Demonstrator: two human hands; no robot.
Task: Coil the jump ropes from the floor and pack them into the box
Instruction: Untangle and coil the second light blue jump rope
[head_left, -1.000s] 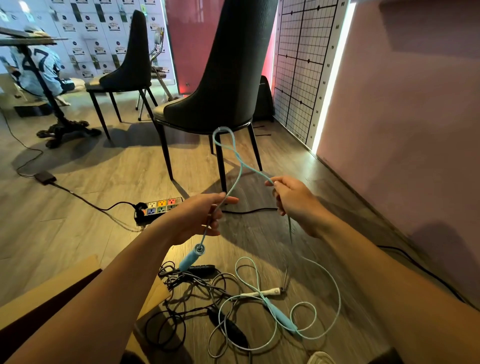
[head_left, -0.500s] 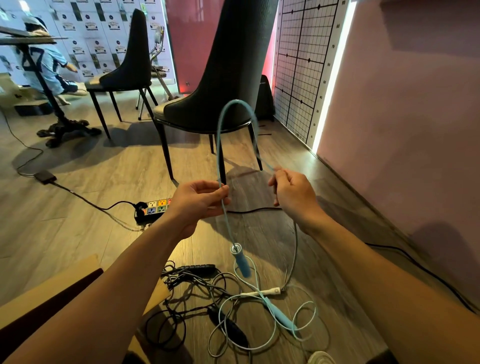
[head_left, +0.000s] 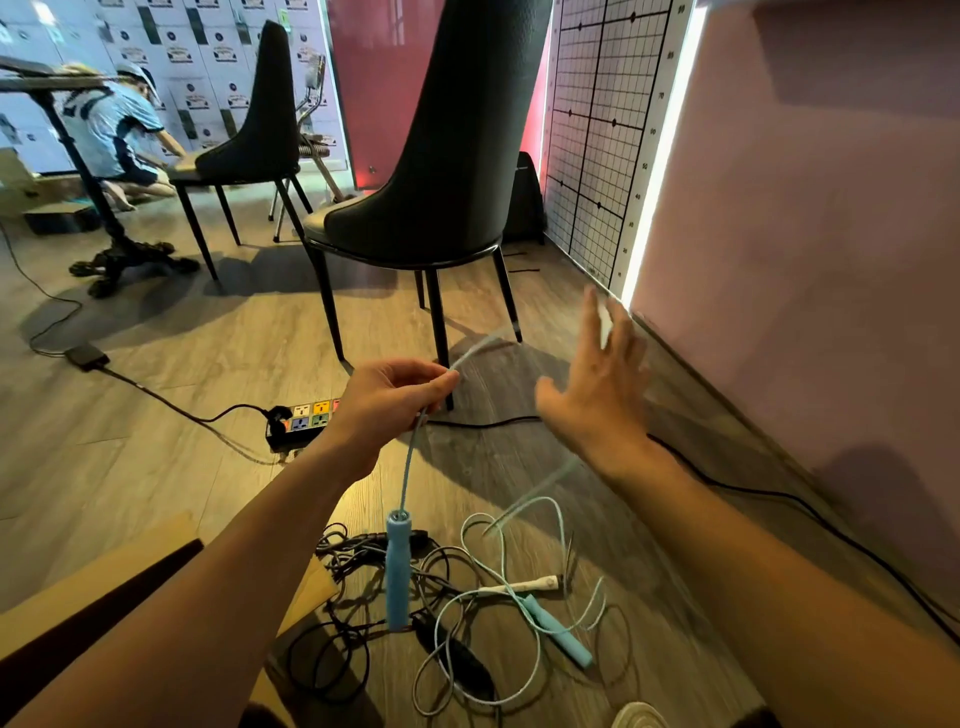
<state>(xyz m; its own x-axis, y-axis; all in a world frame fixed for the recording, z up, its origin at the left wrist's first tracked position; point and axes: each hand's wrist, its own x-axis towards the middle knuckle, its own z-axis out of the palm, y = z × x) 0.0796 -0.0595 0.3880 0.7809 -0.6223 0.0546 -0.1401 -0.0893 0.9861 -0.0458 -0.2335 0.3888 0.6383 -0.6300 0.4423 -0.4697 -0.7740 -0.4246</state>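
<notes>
**Left hand pinches blue rope, right hand open in the air**

Left hand: fingers clamped on the light-blue jump rope, thumb and forefinger pinching the cord. Below the pinch the cord drops straight to a blue handle hanging upright above the floor. Above the pinch the cord runs up and right, blurred.

Right hand: fingers spread apart, palm open, holding nothing; blurred. A blurred stretch of blue cord passes under the wrist down to the pile.

Floor, wood planks: rest of the blue rope lies in loose loops with its second blue handle, next to a white handle. Black ropes tangled just left of that, black handle among them. Cardboard box at lower left, touching the black tangle's edge. Power strip beyond the left hand. Black chair stands behind.
</notes>
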